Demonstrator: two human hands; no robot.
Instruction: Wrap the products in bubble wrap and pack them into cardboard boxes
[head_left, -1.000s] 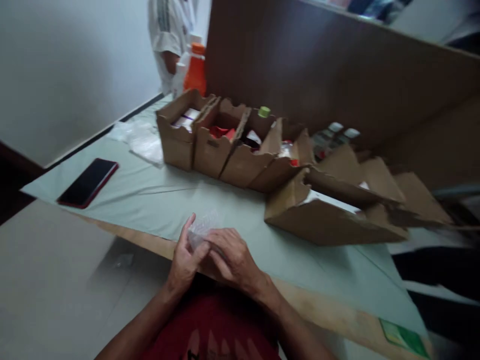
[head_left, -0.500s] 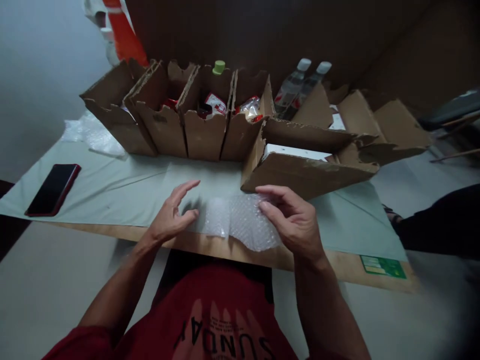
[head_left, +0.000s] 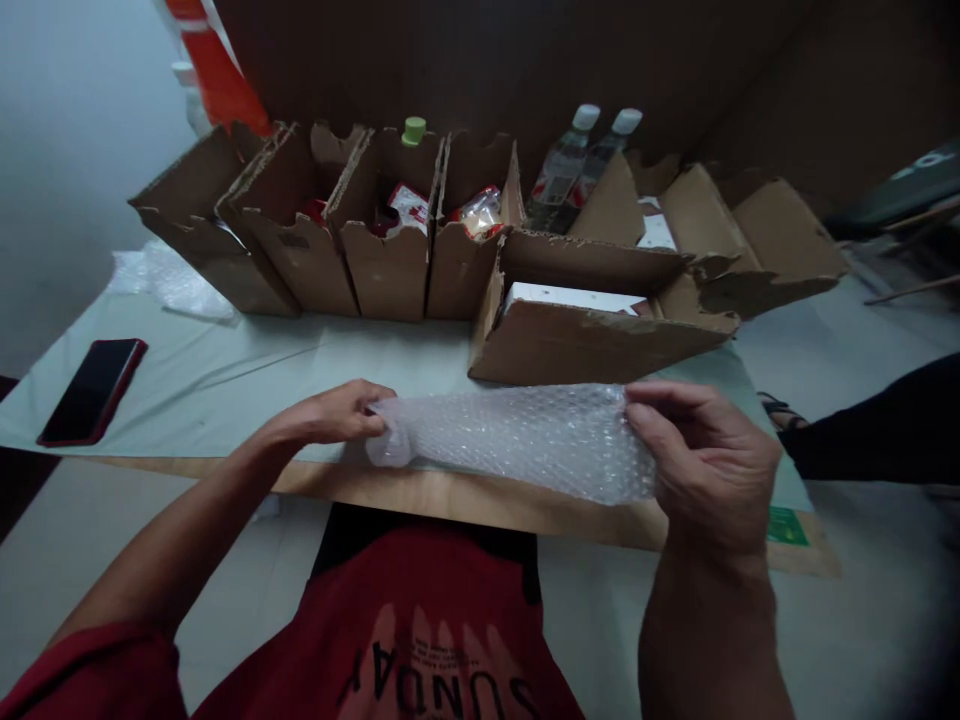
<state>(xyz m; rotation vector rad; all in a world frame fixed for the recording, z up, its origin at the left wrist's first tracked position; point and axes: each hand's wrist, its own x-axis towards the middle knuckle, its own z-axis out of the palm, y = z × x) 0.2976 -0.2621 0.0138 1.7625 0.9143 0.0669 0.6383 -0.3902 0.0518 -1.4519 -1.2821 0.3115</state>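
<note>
A clear strip of bubble wrap (head_left: 525, 435) stretches sideways between my two hands, above the front edge of the table. My left hand (head_left: 341, 412) pinches its left end, where the wrap is curled into a small roll. At the other end, my right hand (head_left: 705, 450) grips the upper right corner between thumb and fingers. The strip looks wider on the right than near the roll. Whether anything lies inside the roll, I cannot tell.
Open cardboard bins (head_left: 386, 270) line the back, some holding red and white packets. One long bin (head_left: 600, 340) lies in front with a white box in it. Two bottles (head_left: 562, 165) stand behind. A phone (head_left: 94, 390) lies at left, more bubble wrap (head_left: 187, 285) beyond it. A person's leg (head_left: 885, 425) shows right.
My left hand has closed on the wrap's left end. My right hand has moved right, drawing the bubble wrap out into a longer strip.
</note>
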